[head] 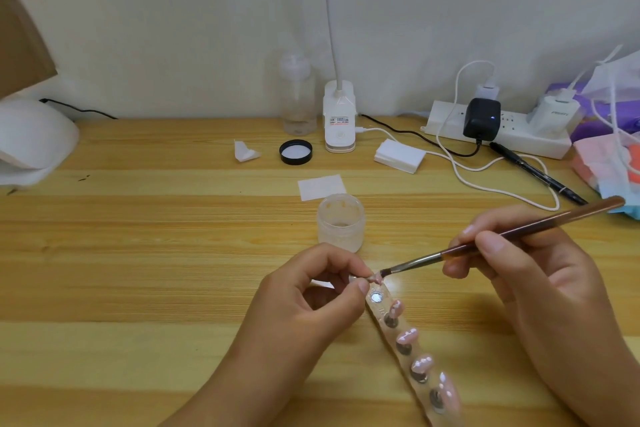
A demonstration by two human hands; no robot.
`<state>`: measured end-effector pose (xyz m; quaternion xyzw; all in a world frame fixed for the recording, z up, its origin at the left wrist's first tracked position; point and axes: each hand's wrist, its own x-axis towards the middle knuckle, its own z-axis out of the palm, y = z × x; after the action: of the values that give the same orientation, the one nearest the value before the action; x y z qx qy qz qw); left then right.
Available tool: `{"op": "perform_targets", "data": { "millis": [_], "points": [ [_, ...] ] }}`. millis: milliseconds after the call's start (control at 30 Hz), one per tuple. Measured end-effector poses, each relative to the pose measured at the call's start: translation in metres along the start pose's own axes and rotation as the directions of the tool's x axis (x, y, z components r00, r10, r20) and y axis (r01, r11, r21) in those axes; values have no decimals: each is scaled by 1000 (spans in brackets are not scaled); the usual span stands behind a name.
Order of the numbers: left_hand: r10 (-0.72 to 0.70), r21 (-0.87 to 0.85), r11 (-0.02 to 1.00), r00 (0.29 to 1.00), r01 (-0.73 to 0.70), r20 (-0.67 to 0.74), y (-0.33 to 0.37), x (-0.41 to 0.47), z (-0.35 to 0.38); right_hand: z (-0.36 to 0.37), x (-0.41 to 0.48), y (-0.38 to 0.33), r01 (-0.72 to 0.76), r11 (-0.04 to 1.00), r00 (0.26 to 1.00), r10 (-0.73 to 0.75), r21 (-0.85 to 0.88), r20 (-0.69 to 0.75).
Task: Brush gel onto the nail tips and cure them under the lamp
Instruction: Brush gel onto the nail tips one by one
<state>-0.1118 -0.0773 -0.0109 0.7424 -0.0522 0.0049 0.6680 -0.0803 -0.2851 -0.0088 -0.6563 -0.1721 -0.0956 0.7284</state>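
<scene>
My left hand (311, 302) pinches a small stand bearing one pink nail tip (376, 277) just above the far end of a clear holder strip (381, 314). My right hand (512, 274) grips a brown-handled brush (502, 236), and its bristles touch that tip. Several glossy pink nail tips (420, 362) stand on metal pegs along the strip, which runs toward the lower right. An open frosted gel jar (341, 222) stands just beyond my hands. The white curing lamp (31, 139) sits at the table's far left.
The jar's black lid (296, 151), a clear bottle (298, 97), a white clip lamp base (340, 118), a stack of wipes (400, 155) and a single wipe (322, 186) lie behind. A power strip (498, 130), cables, a black pen (536, 173) and packets (609, 163) crowd the right.
</scene>
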Motion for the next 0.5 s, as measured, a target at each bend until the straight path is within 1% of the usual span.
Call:
{"op": "perform_targets", "data": {
  "millis": [100,200,267,367,500],
  "points": [
    [1,2,1000,1000,-1,4,0,0,-1,0,-1,3,21,999,1000,-21,-35,10],
    [2,3,1000,1000,-2,-3,0,0,-2,0,-2,3,12,997,1000,-14,-73,-25],
    [16,-18,1000,1000,-17,-26,1,1,-2,0,-1,3,20,998,998,-23,-57,-56],
    [56,-6,998,997,-57,-50,3,2,-1,-4,-1,2,41,999,997,-42,-2,-59],
    [9,-25,1000,999,-10,-48,4,1,-1,-6,0,1,44,998,998,-42,36,-52]
  ]
}}
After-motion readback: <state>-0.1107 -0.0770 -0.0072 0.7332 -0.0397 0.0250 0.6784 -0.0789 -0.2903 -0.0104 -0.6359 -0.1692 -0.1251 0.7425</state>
